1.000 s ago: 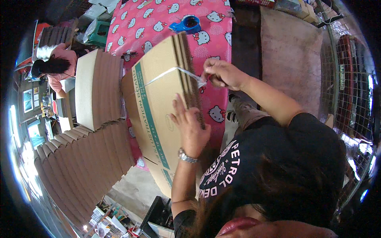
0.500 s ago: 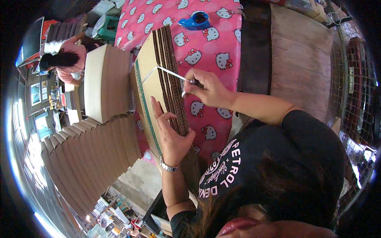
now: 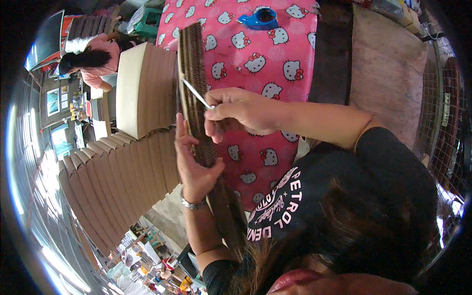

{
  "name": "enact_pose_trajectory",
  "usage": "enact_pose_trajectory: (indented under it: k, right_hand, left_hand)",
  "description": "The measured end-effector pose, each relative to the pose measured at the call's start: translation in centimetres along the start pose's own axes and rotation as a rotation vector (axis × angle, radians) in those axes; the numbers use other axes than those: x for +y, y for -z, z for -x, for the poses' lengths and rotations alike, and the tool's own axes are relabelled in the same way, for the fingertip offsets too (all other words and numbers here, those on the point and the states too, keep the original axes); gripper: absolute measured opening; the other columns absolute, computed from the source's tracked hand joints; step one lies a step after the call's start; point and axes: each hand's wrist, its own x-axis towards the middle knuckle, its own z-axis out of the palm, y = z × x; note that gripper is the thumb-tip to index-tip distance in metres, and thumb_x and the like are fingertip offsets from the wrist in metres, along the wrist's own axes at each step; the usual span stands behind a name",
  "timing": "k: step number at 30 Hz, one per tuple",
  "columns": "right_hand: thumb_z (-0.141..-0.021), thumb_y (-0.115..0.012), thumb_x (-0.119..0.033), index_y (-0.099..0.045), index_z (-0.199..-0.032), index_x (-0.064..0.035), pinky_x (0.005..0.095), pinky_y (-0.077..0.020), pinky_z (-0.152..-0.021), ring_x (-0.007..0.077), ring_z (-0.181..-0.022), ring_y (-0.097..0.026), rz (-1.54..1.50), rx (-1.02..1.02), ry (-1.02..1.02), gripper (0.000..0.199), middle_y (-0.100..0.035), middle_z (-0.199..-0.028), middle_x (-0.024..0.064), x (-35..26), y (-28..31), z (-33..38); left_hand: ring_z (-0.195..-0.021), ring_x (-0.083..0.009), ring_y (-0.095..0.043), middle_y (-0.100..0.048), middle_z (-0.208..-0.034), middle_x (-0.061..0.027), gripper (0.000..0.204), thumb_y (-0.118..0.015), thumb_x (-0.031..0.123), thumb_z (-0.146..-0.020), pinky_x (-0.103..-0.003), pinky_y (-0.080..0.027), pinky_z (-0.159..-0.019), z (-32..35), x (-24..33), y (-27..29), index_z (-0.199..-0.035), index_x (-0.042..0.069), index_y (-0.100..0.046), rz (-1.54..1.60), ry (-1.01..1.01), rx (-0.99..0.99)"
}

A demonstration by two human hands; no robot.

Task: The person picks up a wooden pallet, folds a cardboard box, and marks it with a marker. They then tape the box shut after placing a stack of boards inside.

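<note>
A bundle of flat corrugated cardboard (image 3: 191, 64) stands on edge in front of me, its fluted edges facing up. My left hand (image 3: 196, 169) grips its near part, fingers along the left side and thumb on the right. A narrow white strap (image 3: 195, 92) stretches taut from the bundle's top left edge to my right hand (image 3: 241, 112). That hand is closed around the strap's end, just right of the bundle. How the strap runs down the bundle's far side is hidden.
A pink patterned cover (image 3: 275, 54) lies on the table, with a blue tape dispenser (image 3: 258, 18) at its far side. To the left are stacked cardboard (image 3: 142, 93) and a row of folded cardboard (image 3: 123, 182). Another person (image 3: 98, 61) works at far left.
The bundle has tipped more upright, so its broad left face no longer shows. My right hand has moved slightly down with the strap, while my left hand has shifted left with the bundle.
</note>
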Motion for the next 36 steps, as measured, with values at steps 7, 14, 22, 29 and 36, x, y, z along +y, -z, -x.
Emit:
enact_pose_trajectory:
  k: [7, 14, 22, 29, 36]
  right_hand:
    - [-0.089, -0.058, -0.024, -0.056, -0.079, -0.0011, 0.0260, -0.0453, -0.060, 0.0121, -0.065, -0.058, 0.651, -0.356, 0.408, 0.025, -0.060, -0.071, 0.0056, -5.4, -10.6, -8.8]
    - [-0.085, -0.056, -0.025, -0.059, -0.094, -0.0032, 0.0300, -0.0498, -0.067, 0.0196, -0.075, -0.061, 0.892, 0.010, 1.054, 0.024, -0.062, -0.083, 0.0096, -3.0, -12.3, -26.4]
    - [-0.082, -0.060, -0.025, -0.054, -0.101, 0.0012, 0.0362, -0.0463, -0.077, 0.0223, -0.085, -0.061, 0.461, -0.142, 0.149, 0.034, -0.063, -0.094, 0.0151, 8.5, -25.5, -14.7]
    - [-0.082, -0.059, -0.014, -0.051, -0.113, -0.0066, 0.0316, -0.0460, -0.063, 0.0146, -0.078, -0.053, -0.126, -0.244, 0.045, 0.033, -0.054, -0.092, 0.0044, 8.2, -20.9, -8.9]
    - [-0.087, -0.054, -0.008, -0.046, -0.115, -0.0088, 0.0248, -0.0394, -0.044, 0.0104, -0.059, -0.053, 0.220, -0.211, 0.380, 0.030, -0.062, -0.095, 0.0084, -11.7, -12.1, -17.3]
  left_hand:
    - [-0.129, -0.0258, -0.035, -0.028, -0.144, -0.0144, 0.088, -0.072, 0.004, -0.059, -0.039, -0.031, -0.104, 0.8, 4.9, 8.3, -0.135, 0.005, -0.029, 0.336, 0.058, 0.146]
    - [-0.135, -0.0245, -0.027, -0.029, -0.146, -0.0129, 0.078, -0.064, 0.005, -0.079, -0.037, -0.025, -0.109, 2.0, 5.8, 17.9, -0.144, 0.006, -0.021, -0.463, 0.330, -0.076]
    - [-0.127, -0.0171, -0.034, -0.037, -0.141, -0.0117, 0.070, -0.067, 0.010, -0.078, -0.032, -0.029, -0.105, 15.2, 1.3, 19.5, -0.139, 0.000, -0.034, -0.091, 0.480, 0.389]
    - [-0.106, -0.0105, -0.049, -0.050, -0.130, -0.0080, 0.066, -0.068, 0.011, -0.077, -0.024, -0.040, -0.091, 12.8, 0.7, 21.4, -0.136, -0.002, -0.040, -0.126, 0.337, 0.347]
    - [-0.116, -0.0135, -0.048, -0.046, -0.135, -0.0092, 0.072, -0.068, 0.003, -0.073, -0.026, -0.040, -0.095, 12.4, 0.4, 22.6, -0.138, 0.000, -0.037, -0.138, 0.334, 0.310]
